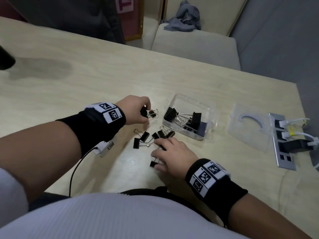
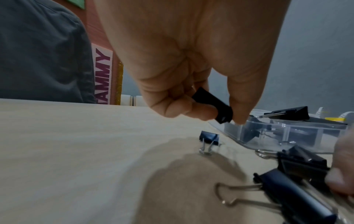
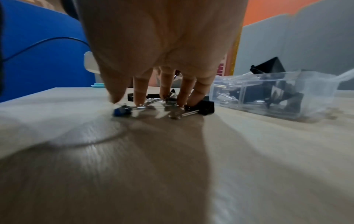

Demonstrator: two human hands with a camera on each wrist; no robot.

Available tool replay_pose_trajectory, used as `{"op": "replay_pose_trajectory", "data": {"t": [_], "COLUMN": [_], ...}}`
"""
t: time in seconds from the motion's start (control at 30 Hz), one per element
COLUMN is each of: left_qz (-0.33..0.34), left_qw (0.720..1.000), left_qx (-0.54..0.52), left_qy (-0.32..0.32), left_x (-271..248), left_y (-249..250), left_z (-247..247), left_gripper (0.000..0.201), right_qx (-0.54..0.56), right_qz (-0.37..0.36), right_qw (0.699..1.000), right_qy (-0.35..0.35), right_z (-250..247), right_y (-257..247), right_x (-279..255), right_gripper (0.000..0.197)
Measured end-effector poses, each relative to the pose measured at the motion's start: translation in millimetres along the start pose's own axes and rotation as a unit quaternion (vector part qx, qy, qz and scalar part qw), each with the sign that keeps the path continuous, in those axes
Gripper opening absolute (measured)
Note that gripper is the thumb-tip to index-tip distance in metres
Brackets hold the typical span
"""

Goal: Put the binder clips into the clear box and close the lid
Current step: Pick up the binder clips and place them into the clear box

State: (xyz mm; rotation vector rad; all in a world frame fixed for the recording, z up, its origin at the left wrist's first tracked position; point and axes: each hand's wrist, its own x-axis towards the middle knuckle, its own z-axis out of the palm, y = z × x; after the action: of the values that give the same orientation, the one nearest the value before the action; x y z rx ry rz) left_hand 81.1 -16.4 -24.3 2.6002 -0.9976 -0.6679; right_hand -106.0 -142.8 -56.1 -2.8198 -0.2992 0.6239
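The clear box [image 1: 208,107] stands open at mid-table with several black binder clips [image 1: 188,118] inside. Its clear lid [image 1: 248,128] lies flat to the right of it. My left hand [image 1: 145,111] hovers left of the box and pinches one black clip [image 2: 212,104] between thumb and fingers. A small clip [image 2: 209,138] lies on the table just below it. My right hand [image 1: 160,152] is spread over several loose clips [image 1: 146,137] nearer me, its straight fingertips [image 3: 138,100] pressing down on them. One clip [image 1: 153,164] lies by its thumb.
A metal socket panel [image 1: 283,140] with white plugs and cables is set into the table right of the lid. A black cable [image 1: 74,169] and a small white device [image 1: 105,147] lie under my left forearm. A cushioned bench [image 1: 189,44] is beyond the table's far edge.
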Motion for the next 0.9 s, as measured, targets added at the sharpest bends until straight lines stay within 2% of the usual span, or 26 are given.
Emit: {"op": "replay_pose_trajectory", "data": {"t": [0.1,0.27,0.43,0.57,0.7,0.8,0.9], "left_qz": [-0.027,-0.030,-0.017,0.000,0.040,0.058,0.065], "left_qw": [1.000,0.999,0.998,0.994,0.992,0.989,0.991], "left_qx": [-0.003,-0.010,-0.063,-0.100,-0.118,-0.133,-0.118], "left_qy": [-0.014,-0.043,0.006,0.046,0.029,0.014,0.014], "left_x": [-3,-7,-6,2,17,30,46], "left_y": [-10,-18,-13,3,31,47,61], "left_z": [2,4,-1,-8,-12,-12,-11], "left_gripper": [0.037,0.034,0.032,0.027,0.027,0.031,0.036], "right_qx": [0.047,0.087,0.071,0.041,0.082,0.210,0.351], "right_qz": [0.039,0.052,0.067,0.059,0.059,0.073,0.114], "right_qw": [0.998,0.993,0.995,0.997,0.994,0.970,0.905], "right_qy": [0.031,0.063,0.036,0.030,0.031,0.096,0.214], "right_z": [3,2,0,-3,-9,-24,-44], "right_y": [5,14,9,7,12,16,27], "right_x": [0,-1,-3,0,-1,-8,-12], "right_gripper": [0.031,0.026,0.037,0.025,0.021,0.014,0.024]}}
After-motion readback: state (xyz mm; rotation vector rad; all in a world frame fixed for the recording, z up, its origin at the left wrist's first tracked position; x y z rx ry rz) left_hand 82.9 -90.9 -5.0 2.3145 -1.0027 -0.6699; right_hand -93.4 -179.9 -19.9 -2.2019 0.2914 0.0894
